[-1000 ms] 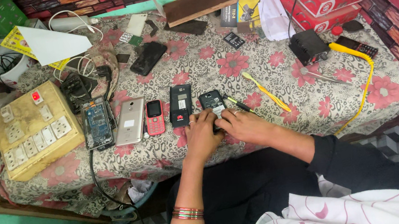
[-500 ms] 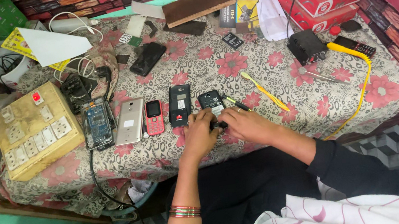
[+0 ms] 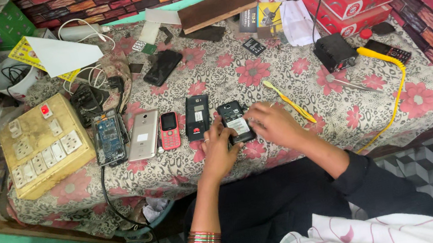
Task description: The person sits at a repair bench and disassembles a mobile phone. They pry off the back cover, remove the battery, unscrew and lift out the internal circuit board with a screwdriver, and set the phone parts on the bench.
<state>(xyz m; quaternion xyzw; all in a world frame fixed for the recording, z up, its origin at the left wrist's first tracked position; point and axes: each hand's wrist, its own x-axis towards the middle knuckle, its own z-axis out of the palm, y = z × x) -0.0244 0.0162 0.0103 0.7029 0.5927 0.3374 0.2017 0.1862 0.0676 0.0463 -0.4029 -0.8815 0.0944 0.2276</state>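
Fingers around open phone

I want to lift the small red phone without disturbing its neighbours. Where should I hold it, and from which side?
Grip the red phone by its two short ends, coming from above. It lies flat, with the silver phone close on one long side and a black phone near the other, so the long edges leave the fingers little room; the ends are free.

tablecloth - matt floral cloth | open phone - dark plastic | switchboard - worn yellowed wood
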